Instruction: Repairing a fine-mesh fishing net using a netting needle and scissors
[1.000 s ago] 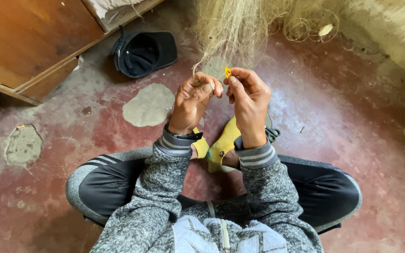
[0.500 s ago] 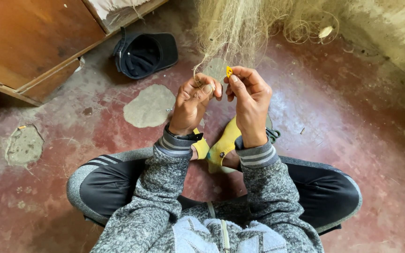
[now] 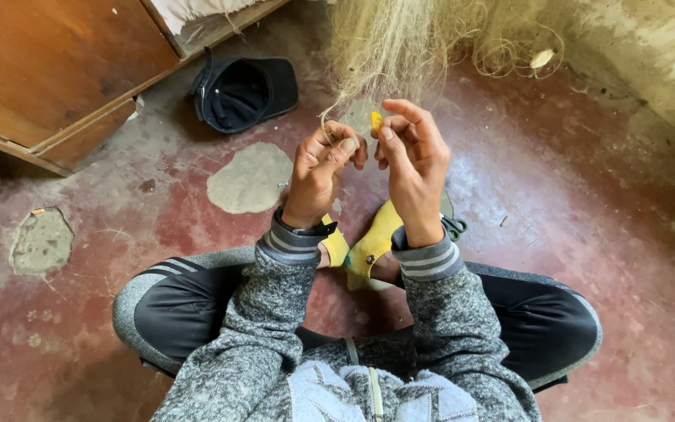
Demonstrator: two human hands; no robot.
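Left hand pinching fine net strands below bundle; right hand fingers gripping small yellow piece. Strands best kept taut, hands close.

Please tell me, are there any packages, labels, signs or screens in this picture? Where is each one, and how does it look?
None of these shows. The nearest is a small tag on the yellow sock; too small to make out. The left hand and right hand work pale net with a small yellow tool.
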